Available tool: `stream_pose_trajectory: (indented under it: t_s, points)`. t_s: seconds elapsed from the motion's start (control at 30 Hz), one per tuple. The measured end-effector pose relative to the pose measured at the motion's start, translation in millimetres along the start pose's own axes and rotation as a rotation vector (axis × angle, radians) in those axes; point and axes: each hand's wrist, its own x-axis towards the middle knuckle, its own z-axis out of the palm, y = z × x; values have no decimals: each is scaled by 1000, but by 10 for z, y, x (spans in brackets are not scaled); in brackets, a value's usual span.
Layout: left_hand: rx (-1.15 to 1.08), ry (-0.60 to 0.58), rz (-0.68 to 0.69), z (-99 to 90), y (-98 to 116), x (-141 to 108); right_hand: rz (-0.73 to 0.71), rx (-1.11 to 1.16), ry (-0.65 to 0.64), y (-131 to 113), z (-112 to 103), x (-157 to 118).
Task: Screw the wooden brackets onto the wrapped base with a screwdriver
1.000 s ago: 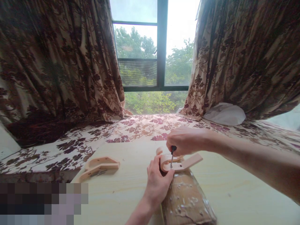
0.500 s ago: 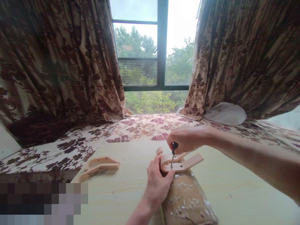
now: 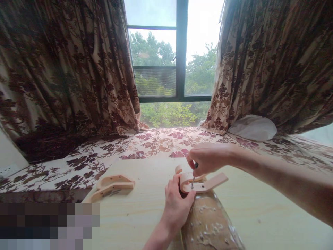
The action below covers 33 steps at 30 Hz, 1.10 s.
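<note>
My right hand (image 3: pixel 204 159) is closed around the dark handle of a screwdriver (image 3: pixel 193 181), its shaft pointing down. The tip meets a screw in a pale curved wooden piece (image 3: pixel 200 188), which has another dark hole farther along. With fingers and thumb, my left hand (image 3: pixel 177 199) grips the rounded end of this piece. Beneath it lies a worn brown board (image 3: pixel 208 222) with whitish flecks and a shiny edge. Behind the held piece, a second pale wooden part (image 3: pixel 179 169) shows only partly.
Left of my hands, another pair of bent wooden pieces (image 3: pixel 116 184) lies on the pale wooden tabletop (image 3: pixel 145 215), with small screws beside them. A patterned cloth (image 3: pixel 161 142) covers the ledge by the window. A white plastic bag (image 3: pixel 253 127) sits at the right curtain.
My right hand has turned slightly on the screwdriver handle, covering more of it. The view has shifted a little; my left hand keeps its hold on the wooden piece.
</note>
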Motion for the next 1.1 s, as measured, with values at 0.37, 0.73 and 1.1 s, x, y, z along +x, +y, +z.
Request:
stream_pose_trajectory:
  t_s: [0.37, 0.73, 1.1]
  points:
    - [5, -14, -14, -12, 19, -2, -57, 131, 29, 19, 7, 11]
    - [-25, -10, -8, -24, 38, -30, -29, 300, 332, 78, 282, 30]
    - [-33, -3, -45, 39, -40, -28, 45, 436, 624, 37, 696, 8]
